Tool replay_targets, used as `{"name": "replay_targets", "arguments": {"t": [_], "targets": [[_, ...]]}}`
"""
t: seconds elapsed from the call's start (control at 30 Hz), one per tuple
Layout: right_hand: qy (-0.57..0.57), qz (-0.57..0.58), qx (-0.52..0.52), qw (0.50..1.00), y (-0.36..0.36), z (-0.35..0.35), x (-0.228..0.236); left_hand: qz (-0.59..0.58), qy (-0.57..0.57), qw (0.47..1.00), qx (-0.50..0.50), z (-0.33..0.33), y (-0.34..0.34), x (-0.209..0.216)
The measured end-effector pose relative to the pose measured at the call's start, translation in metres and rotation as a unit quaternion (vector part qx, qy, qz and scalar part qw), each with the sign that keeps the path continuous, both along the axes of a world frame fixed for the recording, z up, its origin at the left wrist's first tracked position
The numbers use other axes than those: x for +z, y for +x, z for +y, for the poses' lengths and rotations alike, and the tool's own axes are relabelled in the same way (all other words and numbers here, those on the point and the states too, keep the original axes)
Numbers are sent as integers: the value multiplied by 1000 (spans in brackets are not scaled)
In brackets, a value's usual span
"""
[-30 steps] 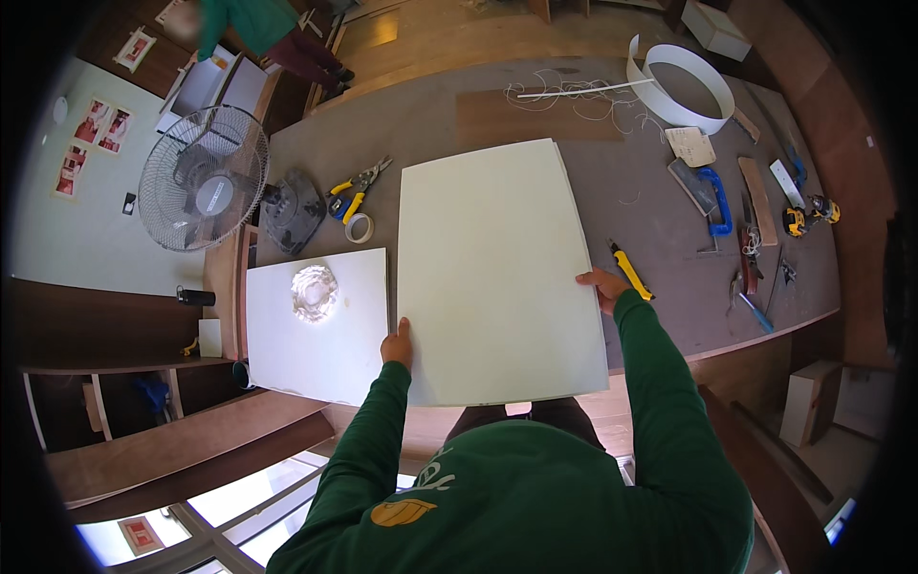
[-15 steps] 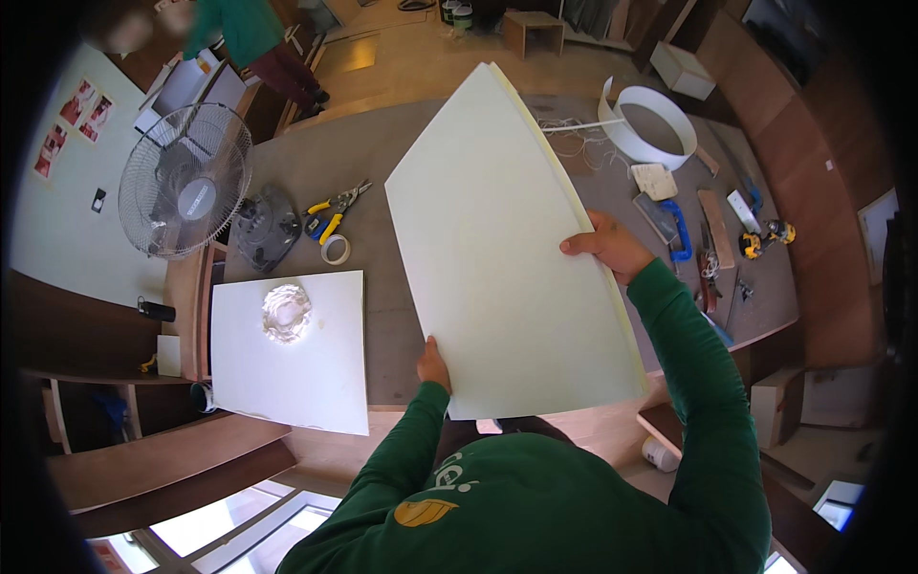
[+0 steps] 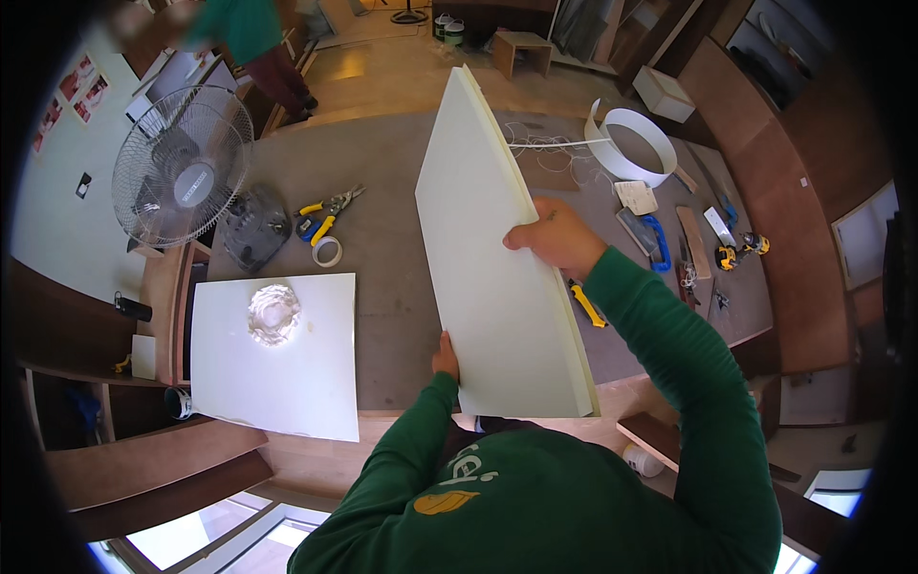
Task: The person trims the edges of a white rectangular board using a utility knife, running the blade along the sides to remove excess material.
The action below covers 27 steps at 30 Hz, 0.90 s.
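Between my hands a large white panel stands tilted up off the workbench, its pale yellowish edge turned to the right. My right hand grips that right edge, thumb on the white face; its other fingers are hidden behind. At the lower left edge my left hand holds the panel, with part of the fingers out of sight. Left of it lies a white sheet with a crumpled, shiny whitish ring on it. A yellow-handled tool shows on the bench just beyond the panel's right edge.
A fan, snips and a tape roll sit on the bench's left. To the right are a white hoop, a blue clamp, wood strips and a drill. Another person stands at the far left.
The panel has turned more edge-on, its face narrowing. My right hand has moved left with its edge, uncovering the yellow-handled tool. My view has shifted slightly.
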State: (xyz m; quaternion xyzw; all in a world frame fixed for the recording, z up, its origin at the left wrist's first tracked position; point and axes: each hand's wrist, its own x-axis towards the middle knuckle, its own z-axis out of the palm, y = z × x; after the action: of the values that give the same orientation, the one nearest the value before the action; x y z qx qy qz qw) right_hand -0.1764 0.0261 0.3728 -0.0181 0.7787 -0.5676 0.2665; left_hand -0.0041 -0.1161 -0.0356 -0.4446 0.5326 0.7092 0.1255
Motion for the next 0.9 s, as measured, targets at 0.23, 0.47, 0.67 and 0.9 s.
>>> {"name": "replay_targets", "arguments": {"t": [0.23,0.47,0.67,0.9], "targets": [[74,165,131,975,-4,-37,-14,116,-305,882,-341,-49,-27,-21],[226,160,167,946,15,-29,-7,375,-192,891,-170,-66,-55,228],[207,233,187,932,10,-19,-4,520,-573,547,-319,-107,-97,371],[201,280,253,904,53,37,12,460,-669,363,-458,-91,-118,434]]}}
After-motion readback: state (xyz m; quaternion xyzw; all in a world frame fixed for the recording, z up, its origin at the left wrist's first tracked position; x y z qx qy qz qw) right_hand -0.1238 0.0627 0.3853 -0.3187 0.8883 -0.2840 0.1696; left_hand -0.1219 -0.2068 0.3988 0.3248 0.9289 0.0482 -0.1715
